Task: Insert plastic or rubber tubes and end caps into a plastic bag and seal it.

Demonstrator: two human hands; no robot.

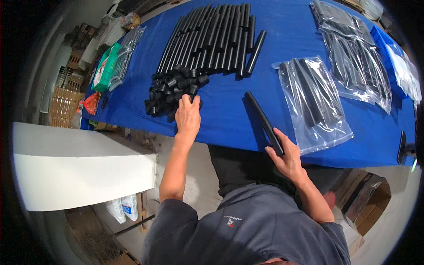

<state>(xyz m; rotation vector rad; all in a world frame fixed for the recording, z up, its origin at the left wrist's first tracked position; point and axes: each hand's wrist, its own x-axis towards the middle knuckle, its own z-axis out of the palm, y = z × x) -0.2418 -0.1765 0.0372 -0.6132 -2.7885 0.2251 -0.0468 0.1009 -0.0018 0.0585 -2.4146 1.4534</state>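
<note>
My right hand [288, 158] is closed around the near end of a black tube [263, 121], which slants away to the left over the blue cloth. On the left, my left hand [188, 115] reaches into the near side of a heap of short black end caps [170, 90]. Its fingers are bent down and closed on a black end cap [192, 91] at the heap's edge; the fingertips are partly hidden. Just beyond the heap lie many black tubes [212, 37], side by side in stacked rows.
A clear bag [314, 104] with several black tubes lies right of my right hand. More filled clear bags [353, 53] and a blue bin [383, 44] are at the far right. A green bin [105, 68] stands at the left edge of the blue-covered table [221, 119]; a white surface [79, 163] juts below it.
</note>
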